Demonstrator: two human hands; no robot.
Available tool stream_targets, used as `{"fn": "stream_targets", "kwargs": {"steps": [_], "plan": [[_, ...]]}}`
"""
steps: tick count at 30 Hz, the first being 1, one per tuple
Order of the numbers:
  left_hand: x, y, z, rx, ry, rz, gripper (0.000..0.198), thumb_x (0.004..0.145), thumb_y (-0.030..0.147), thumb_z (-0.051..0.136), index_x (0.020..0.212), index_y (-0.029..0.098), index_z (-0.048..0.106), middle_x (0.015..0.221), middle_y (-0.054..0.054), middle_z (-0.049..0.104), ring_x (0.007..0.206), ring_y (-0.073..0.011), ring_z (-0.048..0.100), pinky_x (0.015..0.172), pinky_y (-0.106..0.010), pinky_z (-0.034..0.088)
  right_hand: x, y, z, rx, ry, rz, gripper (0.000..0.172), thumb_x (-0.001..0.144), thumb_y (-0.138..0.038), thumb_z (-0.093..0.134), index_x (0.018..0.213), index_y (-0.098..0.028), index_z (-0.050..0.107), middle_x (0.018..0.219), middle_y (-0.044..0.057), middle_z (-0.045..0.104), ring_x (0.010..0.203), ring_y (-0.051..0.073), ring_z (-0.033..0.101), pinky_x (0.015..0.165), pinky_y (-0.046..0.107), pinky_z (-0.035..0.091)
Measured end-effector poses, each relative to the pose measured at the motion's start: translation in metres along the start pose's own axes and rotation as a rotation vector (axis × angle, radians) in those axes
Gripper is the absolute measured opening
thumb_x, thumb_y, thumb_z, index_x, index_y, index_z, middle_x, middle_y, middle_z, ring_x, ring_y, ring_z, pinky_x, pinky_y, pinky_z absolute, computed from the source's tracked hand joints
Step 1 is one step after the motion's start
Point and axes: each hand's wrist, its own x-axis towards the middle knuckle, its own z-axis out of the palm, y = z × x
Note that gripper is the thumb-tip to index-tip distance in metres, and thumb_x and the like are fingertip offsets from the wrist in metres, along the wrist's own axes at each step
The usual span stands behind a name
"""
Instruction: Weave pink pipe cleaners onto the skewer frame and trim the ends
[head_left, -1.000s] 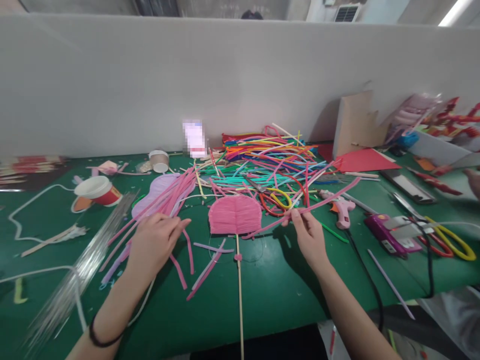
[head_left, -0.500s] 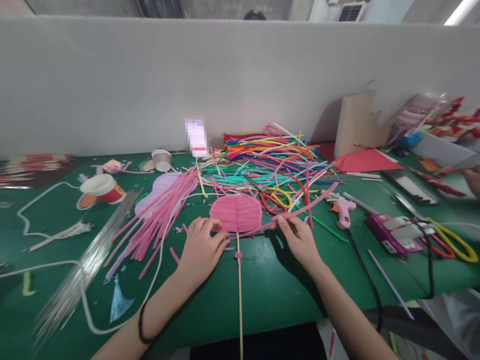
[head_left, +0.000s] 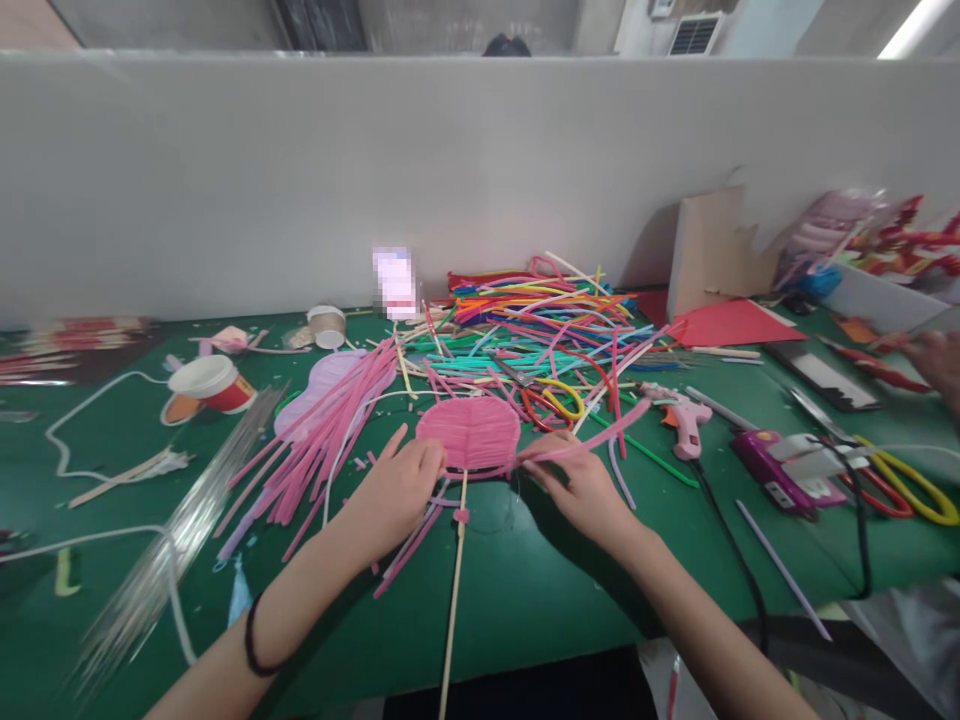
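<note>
A pink fan-shaped piece made of pipe cleaners [head_left: 469,432] lies on the green table [head_left: 525,590], fixed on a thin wooden stick [head_left: 453,600]. My left hand [head_left: 394,490] grips the fan's lower left edge, forefinger stretched out. My right hand [head_left: 574,482] pinches a long pink pipe cleaner [head_left: 600,436] at the fan's lower right edge; the strand runs up to the right.
A heap of coloured pipe cleaners [head_left: 540,330] lies behind the fan, pink ones [head_left: 330,430] to its left. A pink glue gun [head_left: 679,410], scissors [head_left: 900,480], a purple tool [head_left: 772,465], paper cups [head_left: 206,385] and wire bundles [head_left: 165,560] are spread around. Another person's hand [head_left: 937,362] shows far right.
My left hand left the loose pink pipe cleaners and came to the fan's left edge. My right hand brought the long pink pipe cleaner down to the fan's right edge.
</note>
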Motion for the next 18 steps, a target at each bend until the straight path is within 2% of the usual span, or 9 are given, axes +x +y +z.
{"fn": "stream_targets", "kwargs": {"steps": [3, 6, 11, 16, 18], "plan": [[0.003, -0.010, -0.002, -0.065, -0.018, 0.036, 0.021, 0.096, 0.013, 0.028, 0.089, 0.018, 0.048, 0.086, -0.008, 0.058, 0.079, -0.0211, 0.055, 0.082, -0.039, 0.045, 0.013, -0.009, -0.001, -0.134, -0.114, -0.198, 0.021, 0.092, -0.022, 0.051, 0.096, -0.026, 0.071, 0.107, 0.007, 0.069, 0.104, 0.025, 0.059, 0.097, 0.048, 0.044], [0.006, -0.017, -0.003, -0.160, -0.034, -0.003, 0.018, 0.098, 0.017, 0.028, 0.092, 0.019, 0.045, 0.084, -0.007, 0.057, 0.076, -0.0211, 0.055, 0.071, -0.034, 0.044, 0.029, -0.015, 0.005, -0.094, -0.221, -0.261, 0.021, 0.092, -0.021, 0.050, 0.098, -0.026, 0.070, 0.105, 0.006, 0.069, 0.103, 0.023, 0.060, 0.094, 0.042, 0.047], [0.012, -0.016, -0.009, -0.353, 0.005, -0.143, 0.017, 0.099, 0.026, 0.031, 0.089, 0.021, 0.044, 0.081, -0.003, 0.058, 0.069, -0.0187, 0.057, 0.065, -0.031, 0.043, 0.044, -0.014, 0.024, 0.031, -0.331, -0.193, 0.022, 0.093, -0.021, 0.047, 0.096, -0.025, 0.068, 0.088, 0.004, 0.072, 0.080, 0.019, 0.066, 0.074, 0.030, 0.051], [0.015, -0.007, -0.008, -0.624, 0.022, -0.260, 0.021, 0.099, 0.034, 0.034, 0.090, 0.021, 0.048, 0.073, 0.000, 0.062, 0.064, -0.0169, 0.062, 0.062, -0.029, 0.047, 0.044, -0.005, 0.036, 0.093, -0.293, -0.090, 0.020, 0.095, -0.026, 0.047, 0.094, -0.022, 0.066, 0.086, 0.003, 0.073, 0.074, 0.017, 0.067, 0.067, 0.027, 0.049], [0.014, -0.005, -0.005, -0.683, 0.030, -0.249, 0.019, 0.097, 0.036, 0.040, 0.094, 0.021, 0.051, 0.081, -0.002, 0.067, 0.073, -0.0177, 0.066, 0.067, -0.029, 0.050, 0.042, -0.001, 0.038, 0.099, -0.281, -0.056, 0.020, 0.095, -0.029, 0.048, 0.093, -0.022, 0.066, 0.082, 0.002, 0.073, 0.070, 0.017, 0.067, 0.064, 0.026, 0.047]]}}
